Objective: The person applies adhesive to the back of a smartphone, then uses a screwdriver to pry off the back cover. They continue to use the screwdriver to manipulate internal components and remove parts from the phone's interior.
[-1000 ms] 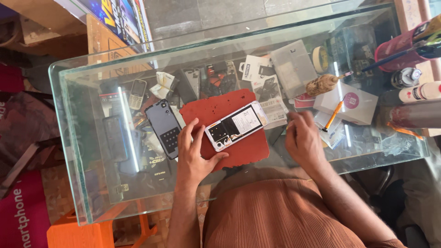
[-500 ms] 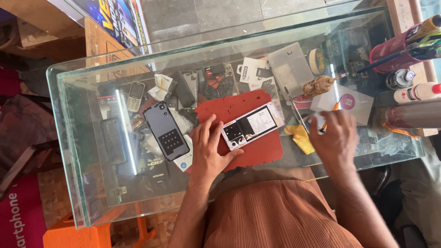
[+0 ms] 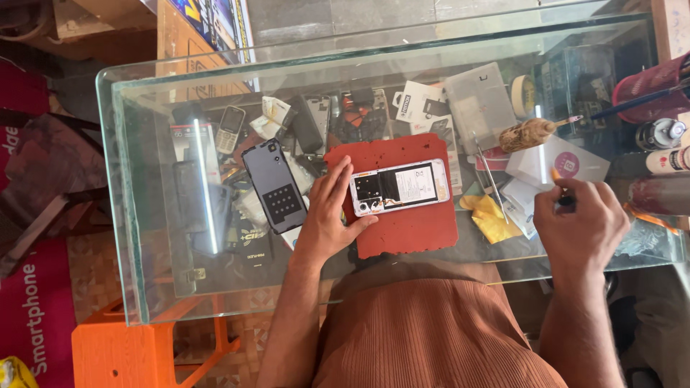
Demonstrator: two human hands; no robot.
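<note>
An opened phone with its back off lies on a red mat on top of a glass counter. My left hand rests flat on the mat, its fingers touching the phone's left end. Well to the right of the mat, my right hand is closed around a small tool with an orange handle. A dark phone back cover lies just left of my left hand.
A yellow cloth, thin tweezers, a brush with a wooden handle and a white box lie right of the mat. Bottles and a red pot of tools stand at the far right. Old phones and packets fill the case below.
My right hand has moved from the mat's right edge out to the right and taken up the orange-handled tool. My left hand stays at the phone.
</note>
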